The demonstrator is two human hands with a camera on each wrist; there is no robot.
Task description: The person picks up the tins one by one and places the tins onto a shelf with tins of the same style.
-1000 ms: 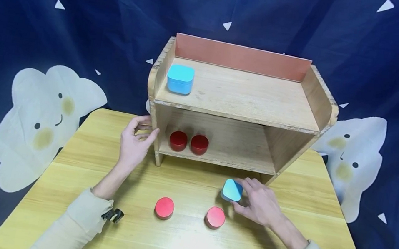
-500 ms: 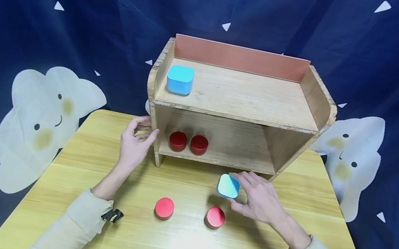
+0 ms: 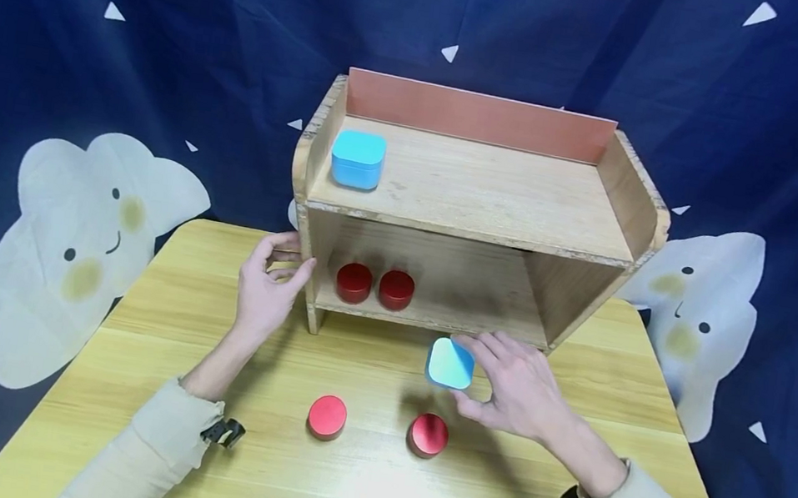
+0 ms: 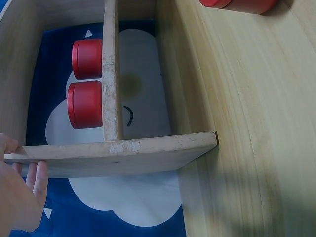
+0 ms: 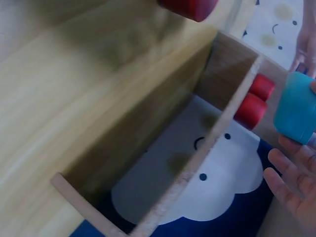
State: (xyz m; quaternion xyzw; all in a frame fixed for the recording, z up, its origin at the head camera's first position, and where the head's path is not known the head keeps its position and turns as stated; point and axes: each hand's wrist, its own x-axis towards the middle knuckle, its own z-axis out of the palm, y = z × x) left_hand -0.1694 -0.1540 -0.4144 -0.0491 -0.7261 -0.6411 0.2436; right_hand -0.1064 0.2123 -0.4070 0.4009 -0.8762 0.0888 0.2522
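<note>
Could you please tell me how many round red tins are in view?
4: a left tin and a right tin on the lower shelf, plus a near-left tin and a near-right tin on the table.

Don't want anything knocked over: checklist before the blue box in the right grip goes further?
- Right grip around held blue box: ok, thumb and fingers on opposite sides.
- Held blue box off wooden table: ok, raised.
- Left grip on left side panel: ok, touching.
- Held blue box above top board: not ok, in front of it.
- Lower-shelf red tins upright: ok, both standing.
- Held blue box's contents: cannot tell.
</note>
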